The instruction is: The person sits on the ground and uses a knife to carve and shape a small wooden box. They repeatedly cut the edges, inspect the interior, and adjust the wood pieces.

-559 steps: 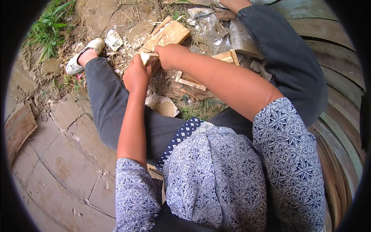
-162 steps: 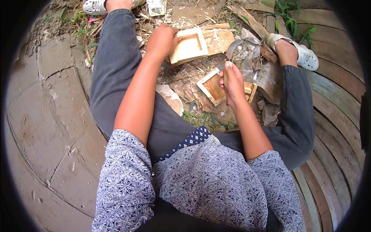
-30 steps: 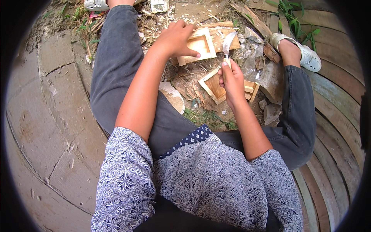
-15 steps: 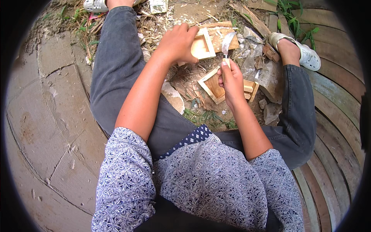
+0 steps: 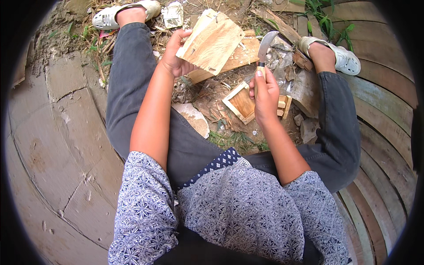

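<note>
My left hand (image 5: 177, 56) grips a small wooden box (image 5: 212, 42) by its left edge. The box is tilted so its flat, rough-grained panel faces up, with small dark marks near the corners. In my right hand (image 5: 266, 93) is a knife (image 5: 266, 46) with a curved blade and pale wooden handle, its blade pointing up and away, apart from the box. Below the right hand lies a second shallow wooden box (image 5: 238, 102), partly hidden by that hand. Small joined wood strips (image 5: 285, 105) show just right of my wrist.
A plank (image 5: 249, 51) lies on the ground under the held box, among shavings and scraps. Stones and clear plastic (image 5: 287, 62) lie to the right. My feet, in pale clogs (image 5: 346, 61), rest either side. Cracked paving (image 5: 57, 145) spans the left, curved-looking boards (image 5: 384, 106) the right.
My left hand has lifted the box from the plank and turned it, so the open framed side has given way to the flat panel. The knife has shifted only slightly.
</note>
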Demonstrator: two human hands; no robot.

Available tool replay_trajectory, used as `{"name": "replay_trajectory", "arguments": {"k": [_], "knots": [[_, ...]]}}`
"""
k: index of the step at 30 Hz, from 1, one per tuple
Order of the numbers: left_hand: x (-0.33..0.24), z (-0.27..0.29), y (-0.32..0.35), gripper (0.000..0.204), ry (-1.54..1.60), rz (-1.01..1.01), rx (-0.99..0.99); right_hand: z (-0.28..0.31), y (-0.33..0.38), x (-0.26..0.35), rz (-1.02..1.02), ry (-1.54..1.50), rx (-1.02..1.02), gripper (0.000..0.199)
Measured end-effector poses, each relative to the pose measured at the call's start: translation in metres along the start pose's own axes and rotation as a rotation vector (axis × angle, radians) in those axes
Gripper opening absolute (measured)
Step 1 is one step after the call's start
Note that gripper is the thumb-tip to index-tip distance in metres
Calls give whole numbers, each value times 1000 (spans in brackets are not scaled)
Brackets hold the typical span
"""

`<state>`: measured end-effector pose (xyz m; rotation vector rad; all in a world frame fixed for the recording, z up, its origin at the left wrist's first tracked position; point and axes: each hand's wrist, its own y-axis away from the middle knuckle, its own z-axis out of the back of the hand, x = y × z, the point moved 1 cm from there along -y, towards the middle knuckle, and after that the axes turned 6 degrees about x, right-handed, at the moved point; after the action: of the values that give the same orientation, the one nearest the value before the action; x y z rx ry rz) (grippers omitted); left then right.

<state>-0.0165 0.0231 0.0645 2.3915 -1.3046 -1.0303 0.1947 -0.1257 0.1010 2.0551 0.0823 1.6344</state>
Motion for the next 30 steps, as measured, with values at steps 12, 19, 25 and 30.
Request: {"name": "replay_trajectory", "arguments": {"k": [12, 19, 25, 30], "knots": [[2, -1, 1, 76, 38, 36, 46, -2, 1, -9, 118, 209, 93, 50], [2, -2, 1, 76, 44, 32, 39, -3, 3, -7, 92, 193, 85, 42], [2, 2, -3, 76, 71, 27, 53, -4, 3, -5, 98, 214, 154, 46], [3, 17, -9, 72, 251, -2, 340, -12, 17, 0, 62, 150, 227, 41]]}}
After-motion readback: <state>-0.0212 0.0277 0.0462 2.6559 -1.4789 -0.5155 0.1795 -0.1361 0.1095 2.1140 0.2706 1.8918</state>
